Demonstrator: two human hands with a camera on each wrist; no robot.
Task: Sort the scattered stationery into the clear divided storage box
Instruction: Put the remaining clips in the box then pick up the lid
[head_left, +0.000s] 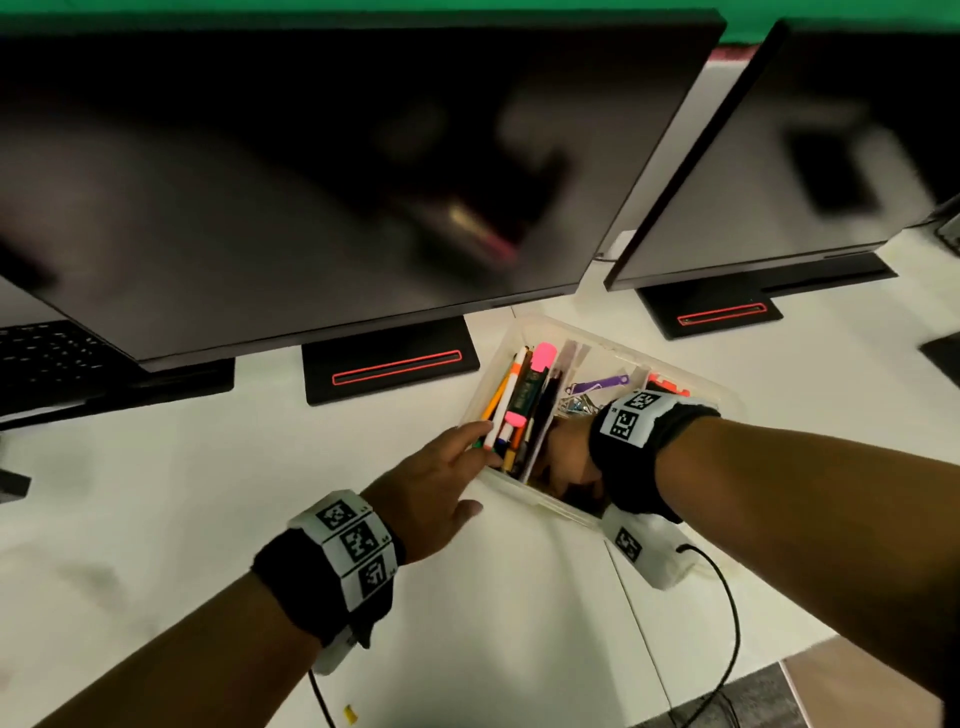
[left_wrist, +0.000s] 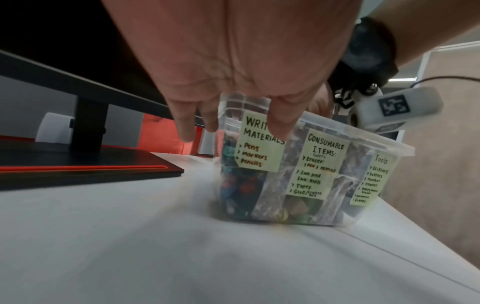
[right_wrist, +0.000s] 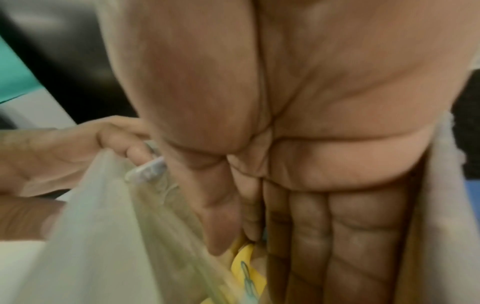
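left hand (head_left: 436, 480) touching clear box (head_left: 730, 400) corner, right hand (head_left: 569, 460) reaching into middle compartment, white desk (head_left: 208, 493)

Two dark monitors (head_left: 311, 171), keyboard (head_left: 47, 353) — white desk (head_left: 156, 509)

An office workstation.
Two dark monitors (head_left: 332, 171) on black stands with red stripes (head_left: 392, 366) line the far edge of a white surface (head_left: 493, 623); a black keyboard (head_left: 49, 353) sits at the left, beside a stationery box (head_left: 613, 340).
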